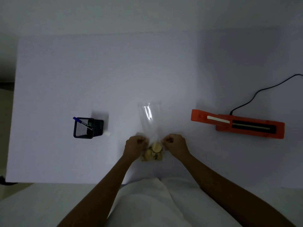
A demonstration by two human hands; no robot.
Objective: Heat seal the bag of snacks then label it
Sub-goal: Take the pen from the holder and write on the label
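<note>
A broad white counter [98, 71] fills most of the view, dimly lit, with its near edge running across the bottom in front of the person's pale clothing. On the right side of it lies an orange heat sealer [237, 124], long and low, set slightly askew; a dark slot with a pale strip runs along its right half, a short white bar sits nearer its left end, and a black cord [262, 90] curves away from its back toward the right edge. On the left side, well apart from the sealer, stands a dark mesh pen holder [85, 128] with a blue pen [80, 122] leaning inside it, and a small pale slip, too blurred to tell what it is, lies just beside the holder's right corner. Between these two, near the front middle of the counter, is the clear plastic bag [149, 117], its empty upper part stretching away from the person and catching glare. The snacks [153, 153], pale round pieces, are bunched in the bag's near end. The left hand [135, 145] and right hand [175, 145] flank the bag just above the snacks, each grip narrowed to a pinch on the plastic at its own side, fingers curled in.
</note>
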